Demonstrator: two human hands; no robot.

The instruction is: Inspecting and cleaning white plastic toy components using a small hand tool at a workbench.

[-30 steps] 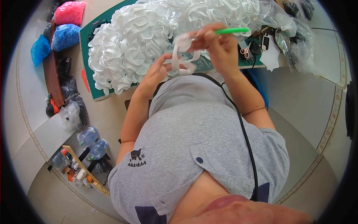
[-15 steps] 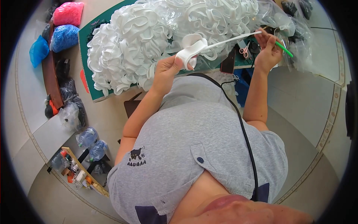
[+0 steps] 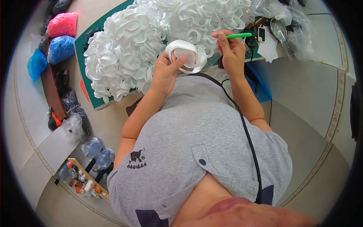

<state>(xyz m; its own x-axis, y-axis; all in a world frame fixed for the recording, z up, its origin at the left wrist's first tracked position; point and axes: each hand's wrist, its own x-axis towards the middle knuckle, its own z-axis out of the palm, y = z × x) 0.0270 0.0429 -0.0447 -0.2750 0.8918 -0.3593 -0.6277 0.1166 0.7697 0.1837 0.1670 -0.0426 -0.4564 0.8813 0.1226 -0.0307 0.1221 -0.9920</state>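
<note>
My left hand (image 3: 165, 72) is closed on a white looped piece (image 3: 195, 56), a smooth curved band that looks like plastic, with the thumb pressed on its inside. To its right, my right hand (image 3: 232, 53) grips a slim tool with a green handle (image 3: 240, 35). The handle points right, and the tool's other end is hidden by my fingers or too small to make out. A small gap separates the right fingers from the white piece. Just beyond both hands lies a large heap of similar white looped pieces (image 3: 121, 56).
The heap covers much of a green-topped table (image 3: 80, 47). Clear plastic bags (image 3: 300, 36) and a white paper (image 3: 267, 49) lie at its right end. Pink (image 3: 62, 24) and blue bags (image 3: 61, 49) sit at the left. A black cable (image 3: 247, 132) runs down over my shirt.
A white strip was stretched from the looped piece to my right hand; that stretched strip no longer shows. My right hand has moved left and closer, and the looped piece has turned.
</note>
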